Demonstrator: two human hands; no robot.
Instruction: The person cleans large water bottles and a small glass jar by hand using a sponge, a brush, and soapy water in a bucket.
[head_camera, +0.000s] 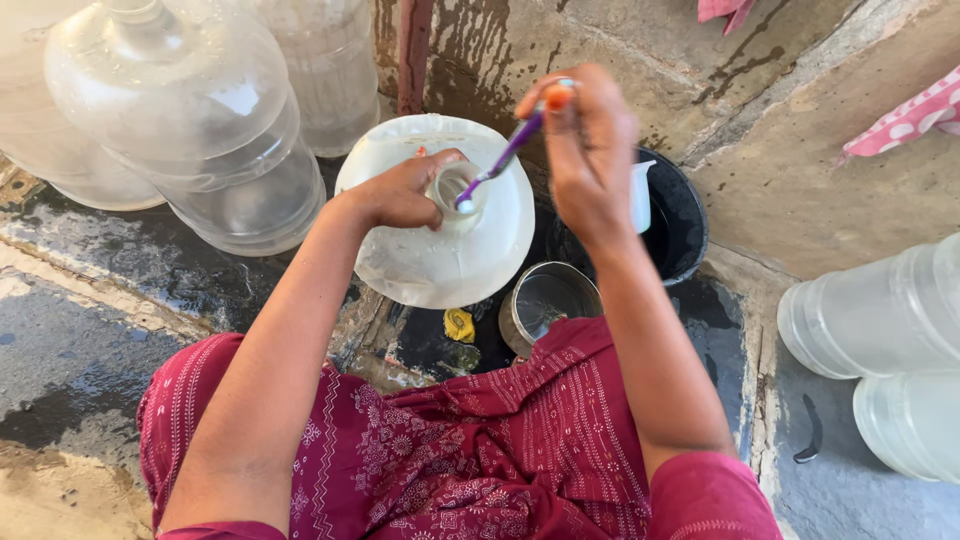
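Observation:
A large clear plastic water jug (440, 240) stands upright in front of me on the wet floor. My left hand (400, 190) grips its neck at the open mouth. My right hand (590, 140) is shut on a purple toothbrush (510, 150) with an orange end, held slanted. The brush head is at the rim of the jug's mouth. My knees in a maroon patterned garment fill the bottom of the view.
Several more clear jugs stand at the upper left (190, 120) and lie at the right (880, 320). A steel cup (545, 300) and a black bowl (680, 220) with a white jug in it sit behind the right arm. A yellow scrubber (459, 324) lies on the floor.

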